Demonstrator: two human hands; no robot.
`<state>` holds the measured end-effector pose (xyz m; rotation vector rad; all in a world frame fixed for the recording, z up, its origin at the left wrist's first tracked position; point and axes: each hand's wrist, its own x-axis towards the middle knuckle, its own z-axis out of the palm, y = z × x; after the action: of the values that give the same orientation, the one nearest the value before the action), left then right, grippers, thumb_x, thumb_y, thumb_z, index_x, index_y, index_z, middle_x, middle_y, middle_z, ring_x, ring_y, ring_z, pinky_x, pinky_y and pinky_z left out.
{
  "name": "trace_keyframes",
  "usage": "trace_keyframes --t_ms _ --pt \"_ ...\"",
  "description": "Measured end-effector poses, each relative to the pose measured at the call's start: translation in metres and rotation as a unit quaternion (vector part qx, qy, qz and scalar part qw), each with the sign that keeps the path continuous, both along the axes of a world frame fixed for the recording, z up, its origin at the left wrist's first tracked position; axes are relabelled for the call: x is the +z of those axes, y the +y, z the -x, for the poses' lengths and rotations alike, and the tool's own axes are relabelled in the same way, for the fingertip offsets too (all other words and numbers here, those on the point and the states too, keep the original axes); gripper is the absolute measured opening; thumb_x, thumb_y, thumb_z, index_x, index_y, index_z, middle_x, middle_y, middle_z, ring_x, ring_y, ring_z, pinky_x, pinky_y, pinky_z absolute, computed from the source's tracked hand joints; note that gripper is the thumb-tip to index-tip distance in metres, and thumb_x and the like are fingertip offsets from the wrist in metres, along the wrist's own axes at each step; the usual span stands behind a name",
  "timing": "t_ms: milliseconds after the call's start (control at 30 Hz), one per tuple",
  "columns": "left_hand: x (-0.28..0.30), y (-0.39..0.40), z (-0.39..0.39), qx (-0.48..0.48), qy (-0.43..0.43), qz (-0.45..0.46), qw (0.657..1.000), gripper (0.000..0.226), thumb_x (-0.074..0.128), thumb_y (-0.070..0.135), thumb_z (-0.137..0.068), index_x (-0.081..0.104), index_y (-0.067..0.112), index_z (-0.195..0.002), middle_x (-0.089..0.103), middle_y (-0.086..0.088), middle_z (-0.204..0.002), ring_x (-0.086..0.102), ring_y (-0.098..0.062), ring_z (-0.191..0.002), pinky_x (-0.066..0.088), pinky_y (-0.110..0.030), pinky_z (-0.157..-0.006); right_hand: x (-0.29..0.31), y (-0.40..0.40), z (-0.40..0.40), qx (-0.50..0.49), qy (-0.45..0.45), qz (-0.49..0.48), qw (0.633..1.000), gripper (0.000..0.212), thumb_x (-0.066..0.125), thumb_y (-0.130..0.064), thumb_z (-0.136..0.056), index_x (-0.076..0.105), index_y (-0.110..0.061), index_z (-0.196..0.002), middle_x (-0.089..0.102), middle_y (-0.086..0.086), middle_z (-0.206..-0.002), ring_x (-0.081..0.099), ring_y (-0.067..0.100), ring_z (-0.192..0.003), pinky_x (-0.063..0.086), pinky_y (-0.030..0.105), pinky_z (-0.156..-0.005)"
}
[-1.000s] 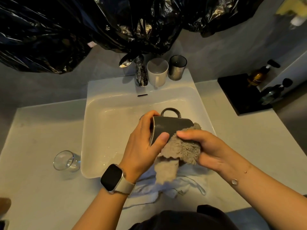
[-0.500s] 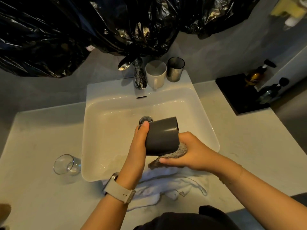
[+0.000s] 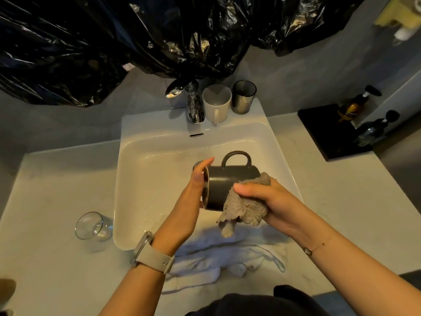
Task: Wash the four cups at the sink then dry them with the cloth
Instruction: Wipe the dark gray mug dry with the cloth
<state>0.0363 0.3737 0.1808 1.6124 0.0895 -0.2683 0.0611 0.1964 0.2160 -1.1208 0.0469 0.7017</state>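
Over the white sink [image 3: 136,179] I hold a dark grey mug [image 3: 227,181] on its side, handle up and mouth to the left. My left hand [image 3: 189,201] grips its rim. My right hand [image 3: 273,201] presses a fluffy grey-brown cloth [image 3: 243,208] against the mug's base and lower side. A white mug [image 3: 216,103] and a dark smoked tumbler [image 3: 243,96] stand on the sink's back ledge, right of the tap [image 3: 193,103]. A clear glass [image 3: 93,225] lies on its side on the counter, left of the sink.
A white towel [image 3: 227,256] is crumpled on the counter at the sink's front edge. Black plastic bags [image 3: 136,42] hang over the wall above the tap. A black tray [image 3: 330,133] with two pump bottles [image 3: 353,108] sits at the back right.
The mug has turned in my hands: its handle, hidden half a second ago, points up again. The cloth has come up from under the mug onto its base and side.
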Motion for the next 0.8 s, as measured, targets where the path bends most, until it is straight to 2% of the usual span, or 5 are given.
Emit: trace_keyframes --t_ms 100,300,467,633,800 --pt "-0.001 -0.006 0.002 0.000 0.003 -0.067 0.998 0.042 0.028 0.077 -0.088 0.044 0.048 -0.113 0.066 0.003 -0.107 0.067 -0.009 -0.075 0.055 -0.029 -0.059 -0.005 -0.003 0.005 0.056 -0.144 0.113 0.981 0.018 0.073 0.004 -0.079 0.071 -0.007 -0.093 0.075 0.003 -0.080 0.072 0.014 -0.077 0.054 0.020 -0.068" --pt "-0.002 -0.023 0.002 0.097 0.214 0.123 0.964 0.054 0.034 0.058 -0.098 0.061 0.017 -0.122 0.067 -0.016 -0.109 0.064 -0.020 -0.077 0.051 -0.018 -0.048 -0.011 -0.013 0.005 0.212 -0.292 0.269 0.893 0.042 0.083 -0.015 -0.074 0.063 -0.038 -0.102 0.070 -0.025 -0.094 0.066 -0.003 -0.093 0.048 0.012 -0.080" --pt "-0.008 -0.023 0.004 0.108 0.086 0.037 0.990 0.040 0.037 0.060 -0.091 0.055 0.029 -0.109 0.069 0.003 -0.094 0.066 -0.004 -0.073 0.050 -0.019 -0.059 -0.007 -0.007 0.002 0.116 -0.182 0.192 0.957 0.023 0.077 0.001 -0.075 0.071 -0.010 -0.095 0.073 -0.004 -0.075 0.069 0.007 -0.070 0.052 0.017 -0.062" --pt "-0.023 -0.016 0.021 0.051 -0.044 -0.209 0.975 0.034 0.038 0.068 -0.088 0.046 0.043 -0.110 0.062 0.015 -0.101 0.060 0.001 -0.084 0.044 -0.017 -0.069 -0.024 0.002 -0.014 0.040 0.176 0.035 0.983 0.038 0.070 -0.012 -0.074 0.068 0.004 -0.108 0.071 0.018 -0.096 0.070 0.025 -0.082 0.059 0.033 -0.078" --pt "-0.035 -0.019 0.025 0.085 0.056 -0.114 0.988 0.042 0.040 0.069 -0.087 0.051 0.031 -0.104 0.067 0.001 -0.091 0.064 -0.015 -0.083 0.050 -0.032 -0.074 -0.044 -0.001 0.011 0.012 -0.036 0.125 0.991 0.019 0.070 -0.006 -0.081 0.072 -0.002 -0.100 0.075 0.012 -0.092 0.071 0.020 -0.086 0.055 0.026 -0.074"
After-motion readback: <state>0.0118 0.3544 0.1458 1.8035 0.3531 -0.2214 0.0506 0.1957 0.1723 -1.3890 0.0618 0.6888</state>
